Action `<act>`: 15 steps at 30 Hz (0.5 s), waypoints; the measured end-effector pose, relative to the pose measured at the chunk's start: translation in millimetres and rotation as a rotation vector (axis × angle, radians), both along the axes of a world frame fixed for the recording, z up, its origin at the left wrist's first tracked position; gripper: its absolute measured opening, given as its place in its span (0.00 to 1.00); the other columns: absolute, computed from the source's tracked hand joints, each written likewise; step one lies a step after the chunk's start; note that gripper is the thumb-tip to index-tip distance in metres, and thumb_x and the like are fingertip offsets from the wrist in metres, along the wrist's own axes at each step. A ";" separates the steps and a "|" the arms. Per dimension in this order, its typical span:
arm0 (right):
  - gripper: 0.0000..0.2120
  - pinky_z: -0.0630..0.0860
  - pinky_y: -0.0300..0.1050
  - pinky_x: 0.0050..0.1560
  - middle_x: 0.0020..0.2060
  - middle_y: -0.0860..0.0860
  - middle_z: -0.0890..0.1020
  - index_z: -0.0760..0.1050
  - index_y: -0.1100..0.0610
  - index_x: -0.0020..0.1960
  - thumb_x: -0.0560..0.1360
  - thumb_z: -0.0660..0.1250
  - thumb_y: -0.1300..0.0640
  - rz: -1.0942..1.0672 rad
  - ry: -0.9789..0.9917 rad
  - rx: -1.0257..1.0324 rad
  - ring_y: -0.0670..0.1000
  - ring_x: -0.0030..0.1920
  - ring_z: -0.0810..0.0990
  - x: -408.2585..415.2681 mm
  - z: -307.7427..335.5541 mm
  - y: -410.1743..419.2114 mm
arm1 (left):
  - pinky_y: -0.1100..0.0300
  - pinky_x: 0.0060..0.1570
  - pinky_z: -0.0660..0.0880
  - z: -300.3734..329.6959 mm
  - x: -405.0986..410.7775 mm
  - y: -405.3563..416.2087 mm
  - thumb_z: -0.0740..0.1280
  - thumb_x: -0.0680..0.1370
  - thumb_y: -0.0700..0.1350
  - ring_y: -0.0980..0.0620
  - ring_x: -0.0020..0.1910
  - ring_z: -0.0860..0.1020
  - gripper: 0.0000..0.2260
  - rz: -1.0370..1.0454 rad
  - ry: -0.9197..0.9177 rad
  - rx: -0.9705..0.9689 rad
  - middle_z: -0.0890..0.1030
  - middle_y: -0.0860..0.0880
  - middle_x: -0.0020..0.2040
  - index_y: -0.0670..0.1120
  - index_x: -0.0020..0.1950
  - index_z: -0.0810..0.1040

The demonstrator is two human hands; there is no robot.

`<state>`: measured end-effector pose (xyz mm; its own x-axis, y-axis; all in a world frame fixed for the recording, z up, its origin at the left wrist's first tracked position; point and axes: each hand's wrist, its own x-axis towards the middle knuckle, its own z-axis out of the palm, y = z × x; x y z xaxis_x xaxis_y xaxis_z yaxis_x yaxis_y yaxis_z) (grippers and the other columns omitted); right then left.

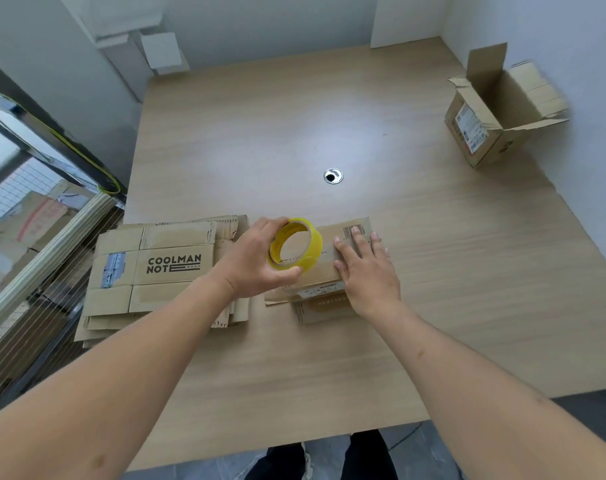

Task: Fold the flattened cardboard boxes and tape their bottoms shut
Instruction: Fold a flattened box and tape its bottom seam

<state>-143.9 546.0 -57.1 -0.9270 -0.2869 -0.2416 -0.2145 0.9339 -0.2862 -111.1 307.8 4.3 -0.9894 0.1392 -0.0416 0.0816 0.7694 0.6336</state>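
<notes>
My left hand (256,258) grips a yellow tape roll (295,244) and holds it just above a small folded cardboard box (329,271) lying on the wooden table (294,358). My right hand (367,268) lies flat on the right part of that box, fingers straight and spread, pressing it down. A stack of flattened boxes (156,271), the top one printed "COOLMAN NOTE", lies to the left of my left hand near the table's left edge.
An assembled open box (495,112) with raised flaps stands at the far right of the table. A round cable grommet (333,176) sits mid-table. More cardboard (27,230) lies beyond the glass at the left. My feet (325,459) show below the table's front edge.
</notes>
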 end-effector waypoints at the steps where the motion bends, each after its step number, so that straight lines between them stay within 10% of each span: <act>1: 0.24 0.52 0.59 0.80 0.83 0.47 0.52 0.56 0.40 0.81 0.86 0.50 0.42 0.008 0.008 0.010 0.59 0.82 0.48 2.3 1.0 1.2 | 0.75 0.60 0.62 -1.8 -3.3 7.3 0.71 0.66 0.65 0.60 0.58 0.71 0.41 0.012 -0.010 -0.011 0.74 0.53 0.61 0.50 0.76 0.70; 9: 0.24 0.50 0.62 0.80 0.80 0.50 0.62 0.63 0.47 0.77 0.83 0.58 0.42 0.037 0.122 0.052 0.61 0.80 0.56 6.5 4.7 8.6 | 0.53 0.62 0.76 -23.8 -5.4 48.2 0.66 0.63 0.72 0.50 0.59 0.77 0.48 0.067 -0.099 -0.177 0.73 0.50 0.61 0.48 0.78 0.69; 15: 0.14 0.74 0.53 0.64 0.60 0.51 0.80 0.79 0.55 0.57 0.72 0.72 0.54 0.153 0.254 -0.207 0.56 0.64 0.76 4.0 6.3 24.9 | 0.58 0.60 0.75 -22.2 -5.7 57.4 0.65 0.63 0.72 0.50 0.57 0.77 0.47 0.097 -0.100 -0.184 0.73 0.50 0.58 0.49 0.77 0.71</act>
<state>-139.9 571.0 -50.8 -0.8927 -0.4453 0.0686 -0.4354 0.8135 -0.3854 -116.8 365.2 -17.9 -0.9875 0.0244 -0.1559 -0.0546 0.8738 0.4831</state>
